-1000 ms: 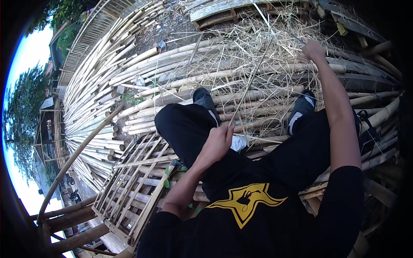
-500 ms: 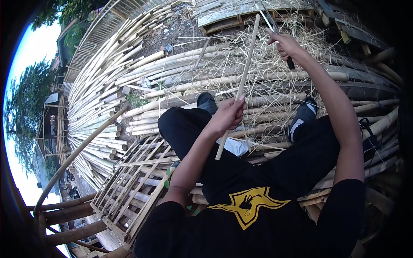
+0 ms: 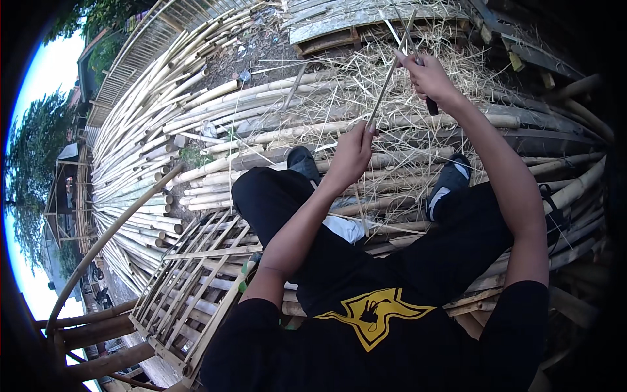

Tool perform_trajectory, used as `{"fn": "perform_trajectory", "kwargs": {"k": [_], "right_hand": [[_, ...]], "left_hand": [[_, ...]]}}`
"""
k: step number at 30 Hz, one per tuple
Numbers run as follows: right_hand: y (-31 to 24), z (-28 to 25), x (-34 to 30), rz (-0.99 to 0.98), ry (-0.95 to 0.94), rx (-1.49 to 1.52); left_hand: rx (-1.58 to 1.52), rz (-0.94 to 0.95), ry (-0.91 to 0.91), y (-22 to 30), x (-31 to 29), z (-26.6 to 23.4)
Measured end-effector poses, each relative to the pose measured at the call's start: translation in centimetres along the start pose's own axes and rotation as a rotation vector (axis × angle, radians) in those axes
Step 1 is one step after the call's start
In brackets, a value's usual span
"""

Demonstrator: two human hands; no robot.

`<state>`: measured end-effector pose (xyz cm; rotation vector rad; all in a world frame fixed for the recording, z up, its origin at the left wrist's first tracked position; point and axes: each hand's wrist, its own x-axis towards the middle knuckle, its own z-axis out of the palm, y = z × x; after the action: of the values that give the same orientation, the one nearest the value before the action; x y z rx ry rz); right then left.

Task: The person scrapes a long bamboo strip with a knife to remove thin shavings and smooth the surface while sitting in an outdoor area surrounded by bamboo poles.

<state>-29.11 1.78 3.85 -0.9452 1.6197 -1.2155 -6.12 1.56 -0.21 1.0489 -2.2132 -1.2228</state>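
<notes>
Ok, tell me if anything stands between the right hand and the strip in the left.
Nothing visible does: the left hand holds the thin strip, and the right hand, gripping a dark-handled knife, is right at the strip's upper part, though contact is unclear. The shavings lie below.

Sits with feet [image 3: 302, 163] over bamboo poles [image 3: 281, 136]; has shavings [image 3: 460, 73] on them, a pallet [image 3: 326, 34] behind the shavings, a rack [image 3: 213, 253] left of the legs [image 3: 274, 199], stacked poles [image 3: 137, 193] beyond, a strip [image 3: 383, 91] in the left hand [image 3: 351, 153], a knife [image 3: 432, 106] in the right hand [image 3: 429, 80].
</notes>
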Motion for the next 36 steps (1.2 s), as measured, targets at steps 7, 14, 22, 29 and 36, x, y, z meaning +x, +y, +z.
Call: {"fn": "perform_trajectory", "kwargs": {"k": [7,14,22,29,36], "right_hand": [[1.1,3.6,-2.6,-0.128,-0.113,-1.036],[4.1,5.5,-2.8,-0.209,-0.082,-1.137],[6.0,4.8,-0.5,-0.238,-0.017,-1.221],[5.2,4.1,0.2,-0.251,0.042,-1.281],[4.4,3.6,0.9,-0.206,0.074,-1.306]], "left_hand": [[0.038,-0.016,0.101,-0.8,0.9,-1.1],[0.040,0.023,0.114,-2.0,0.6,-0.3],[0.109,-0.017,0.084,-2.3,0.7,0.2],[0.062,0.012,0.118,-1.5,1.0,-0.1],[0.074,0.008,0.121,-1.4,1.0,-0.4]]}}
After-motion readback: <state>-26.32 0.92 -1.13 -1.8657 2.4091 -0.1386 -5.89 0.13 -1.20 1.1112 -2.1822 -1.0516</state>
